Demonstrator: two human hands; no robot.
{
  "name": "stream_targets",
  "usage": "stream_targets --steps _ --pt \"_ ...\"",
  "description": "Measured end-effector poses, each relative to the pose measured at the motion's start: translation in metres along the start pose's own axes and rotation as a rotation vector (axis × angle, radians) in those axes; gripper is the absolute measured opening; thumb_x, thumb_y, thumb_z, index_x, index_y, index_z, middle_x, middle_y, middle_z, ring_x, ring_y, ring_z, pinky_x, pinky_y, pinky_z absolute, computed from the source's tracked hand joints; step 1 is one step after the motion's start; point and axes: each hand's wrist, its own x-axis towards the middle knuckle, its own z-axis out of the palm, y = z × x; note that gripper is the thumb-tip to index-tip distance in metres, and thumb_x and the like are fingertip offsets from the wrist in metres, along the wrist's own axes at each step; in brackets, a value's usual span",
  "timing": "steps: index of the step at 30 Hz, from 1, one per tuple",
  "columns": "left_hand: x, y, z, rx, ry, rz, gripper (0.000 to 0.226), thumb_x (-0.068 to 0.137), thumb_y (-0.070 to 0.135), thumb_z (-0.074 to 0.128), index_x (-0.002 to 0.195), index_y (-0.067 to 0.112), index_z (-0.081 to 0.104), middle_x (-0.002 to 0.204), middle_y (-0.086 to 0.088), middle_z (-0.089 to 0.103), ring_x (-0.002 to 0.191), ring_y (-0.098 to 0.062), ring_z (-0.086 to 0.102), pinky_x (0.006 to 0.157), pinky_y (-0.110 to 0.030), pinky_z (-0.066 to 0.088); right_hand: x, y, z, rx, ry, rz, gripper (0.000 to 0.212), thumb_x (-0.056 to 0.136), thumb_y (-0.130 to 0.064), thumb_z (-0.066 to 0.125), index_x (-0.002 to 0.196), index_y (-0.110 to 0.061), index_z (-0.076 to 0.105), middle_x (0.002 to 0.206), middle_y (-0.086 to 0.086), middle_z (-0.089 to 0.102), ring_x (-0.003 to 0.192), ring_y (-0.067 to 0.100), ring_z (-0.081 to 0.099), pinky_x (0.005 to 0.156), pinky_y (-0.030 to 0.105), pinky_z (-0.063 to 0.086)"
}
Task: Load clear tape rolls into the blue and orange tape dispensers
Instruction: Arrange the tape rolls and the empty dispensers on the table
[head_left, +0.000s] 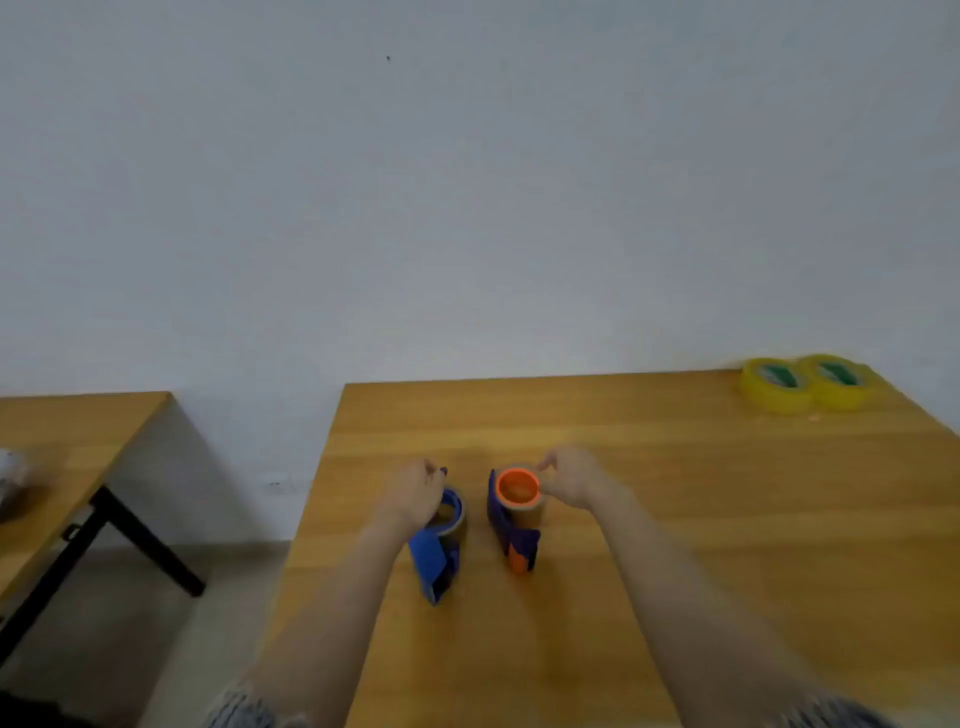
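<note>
Two tape dispensers lie side by side on the wooden table (675, 519). The blue dispenser (435, 556) is on the left, and my left hand (413, 496) rests over its round spool end, fingers curled on it. The orange dispenser (514, 525), dark blue with an orange spool ring, is on the right. My right hand (571, 478) pinches the rim of that orange ring. A brownish band shows around each spool; the blur hides whether it is tape. Two yellowish clear tape rolls (808, 383) lie flat, touching each other, at the far right corner.
A second wooden table (62, 441) with black legs stands to the left across a gap of floor. A blurred pale object (10, 478) sits on it at the frame's left edge. A plain wall runs behind both tables.
</note>
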Motion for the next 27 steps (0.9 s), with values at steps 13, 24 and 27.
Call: stream_targets --steps 13,24,27 --pt "0.031 -0.029 0.074 0.180 0.169 0.020 0.026 0.092 0.011 0.042 0.116 0.004 0.052 0.126 -0.010 0.049 0.123 -0.025 0.042 0.105 -0.035 0.038 0.058 0.030 0.022 0.428 -0.044 0.266 0.057 0.090 -0.019 0.062 0.139 -0.001 0.040 0.137 0.020 0.048 0.125 0.033 0.048 0.098 0.042 0.043" --pt "0.033 -0.034 0.102 0.229 0.004 0.247 0.045 0.096 0.025 0.039 0.137 0.009 0.037 0.145 -0.005 0.037 0.139 -0.019 0.028 0.116 -0.030 0.022 0.078 0.023 0.056 0.422 -0.115 0.277 0.049 0.096 -0.020 0.050 0.142 -0.010 0.038 0.144 0.009 0.044 0.129 0.028 0.045 0.099 0.038 0.043" --pt "0.036 -0.028 0.108 0.213 -0.065 0.280 0.052 0.095 0.035 0.040 0.141 0.013 0.028 0.152 -0.002 0.028 0.143 -0.015 0.020 0.116 -0.027 0.018 0.078 0.026 0.065 0.327 -0.049 0.263 0.043 0.093 -0.013 0.054 0.134 -0.006 0.045 0.137 0.012 0.051 0.126 0.027 0.049 0.101 0.035 0.042"
